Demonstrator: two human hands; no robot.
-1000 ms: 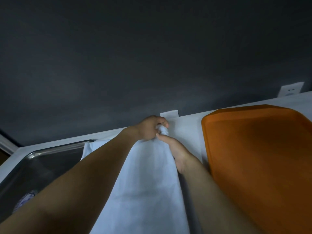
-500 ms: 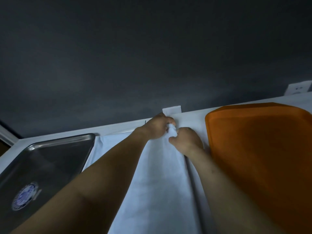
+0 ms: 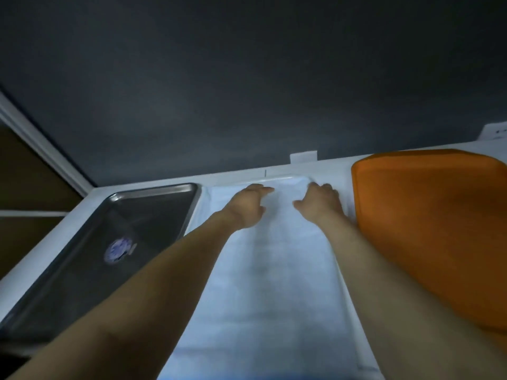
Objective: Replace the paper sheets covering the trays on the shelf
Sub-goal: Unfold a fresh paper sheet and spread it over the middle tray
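Observation:
A white paper sheet (image 3: 274,275) lies spread over the middle tray on the white shelf. A thin strip of that tray's rim (image 3: 279,179) shows at the sheet's far end. My left hand (image 3: 248,205) rests flat on the far left part of the sheet, fingers stretched toward the back. A short way to its right, my right hand (image 3: 319,201) presses on the far right part of the sheet, near the back edge. The two hands are apart and neither holds anything.
A bare steel tray (image 3: 115,242) with a round blue sticker lies on the left. An orange tray (image 3: 439,229) lies on the right, close to my right forearm. The dark wall (image 3: 247,78) rises behind the shelf; a white socket (image 3: 496,131) sits at the far right.
Both hands were pinching a bunched-up end of the sheet together; now they have let go and moved apart, lying flat on the sheet, which is spread out to the tray's far end.

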